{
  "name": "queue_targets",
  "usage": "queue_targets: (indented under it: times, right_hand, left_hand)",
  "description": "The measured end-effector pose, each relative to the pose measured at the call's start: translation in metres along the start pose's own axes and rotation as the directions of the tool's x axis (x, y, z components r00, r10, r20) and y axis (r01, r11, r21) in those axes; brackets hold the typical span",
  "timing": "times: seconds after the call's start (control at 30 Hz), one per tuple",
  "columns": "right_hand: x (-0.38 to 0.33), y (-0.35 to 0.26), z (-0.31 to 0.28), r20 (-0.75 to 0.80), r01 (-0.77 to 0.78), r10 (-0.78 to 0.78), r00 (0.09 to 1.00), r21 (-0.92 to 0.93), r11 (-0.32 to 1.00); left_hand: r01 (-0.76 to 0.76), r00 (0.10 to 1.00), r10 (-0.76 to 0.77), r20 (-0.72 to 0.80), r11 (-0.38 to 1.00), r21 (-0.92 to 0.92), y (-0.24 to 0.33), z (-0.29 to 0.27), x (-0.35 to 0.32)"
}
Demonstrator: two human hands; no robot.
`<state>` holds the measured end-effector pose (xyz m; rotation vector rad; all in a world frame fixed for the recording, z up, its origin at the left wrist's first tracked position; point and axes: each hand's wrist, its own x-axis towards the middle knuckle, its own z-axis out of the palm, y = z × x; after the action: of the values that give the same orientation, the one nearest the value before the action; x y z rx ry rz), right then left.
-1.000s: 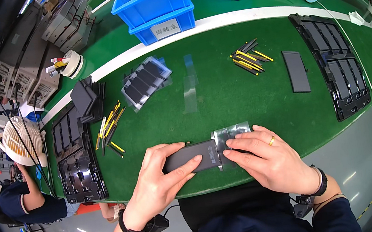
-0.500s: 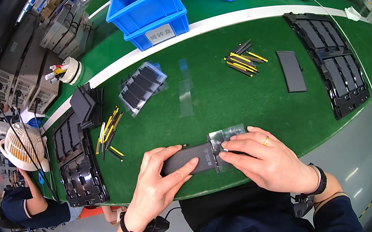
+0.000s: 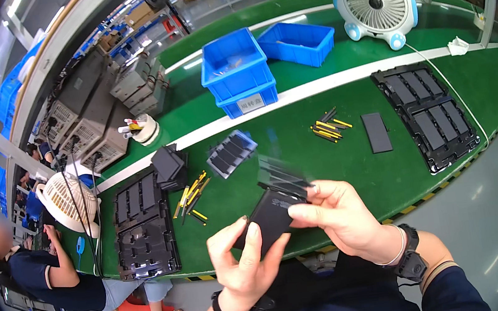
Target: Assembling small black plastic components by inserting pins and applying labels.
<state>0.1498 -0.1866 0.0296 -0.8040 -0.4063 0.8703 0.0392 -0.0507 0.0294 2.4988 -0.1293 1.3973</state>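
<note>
A flat black battery (image 3: 273,218) is tilted up over the table's front edge between my two hands. My left hand (image 3: 247,262) grips its lower end, thumb across the face. Thumb and fingers of my right hand (image 3: 345,218) are closed on its upper right corner. From the battery's top edge sticks out a clear, shiny film strip (image 3: 280,175), blurred by motion. Farther back lies a clear sheet with black strips (image 3: 233,152). Yellow-and-black thin sticks (image 3: 192,195) lie in a pile to the left, and another pile of sticks (image 3: 328,127) to the right.
Black trays of flat cells stand left (image 3: 143,223) and right (image 3: 429,113). A single flat cell (image 3: 376,132) lies by the right tray; stacked black pieces (image 3: 168,166) lean on the left one. Behind are blue bins (image 3: 238,75) and a fan (image 3: 375,3). A co-worker (image 3: 56,269) sits left.
The battery has come up off the table and been tilted, carried by both hands. My right hand has shifted from the film to the battery's corner. The view has swung upward.
</note>
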Motion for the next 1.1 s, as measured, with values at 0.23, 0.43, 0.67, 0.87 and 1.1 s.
queue_targets:
  times: [0.23, 0.43, 0.67, 0.87, 1.1]
  right_hand:
    - [0.0, 0.006, 0.007, 0.013, -0.016, 0.017, 1.0, -0.121, 0.993]
    - [-0.004, 0.012, 0.013, 0.039, 0.006, 0.001, 0.999, -0.176, 0.984]
    - [-0.011, 0.014, 0.015, 0.067, -0.009, 0.021, 0.998, -0.173, 0.985]
    - [-0.01, 0.015, 0.014, 0.037, 0.008, -0.002, 0.999, -0.173, 0.985]
    - [-0.01, 0.013, 0.013, 0.01, 0.028, -0.026, 1.0, -0.227, 0.974]
  left_hand:
    - [0.776, 0.556, -0.608, 0.567, 0.135, -0.616, -0.012, -0.031, 0.014]
    - [0.727, 0.592, -0.613, 0.523, 0.127, -0.674, -0.008, -0.031, 0.005]
    - [0.738, 0.567, -0.665, 0.485, 0.15, -0.657, 0.001, -0.033, -0.001]
    - [0.738, 0.601, -0.659, 0.451, 0.242, -0.63, 0.005, -0.035, 0.0]
    - [0.739, 0.612, -0.651, 0.449, 0.27, -0.617, 0.004, -0.034, 0.0]
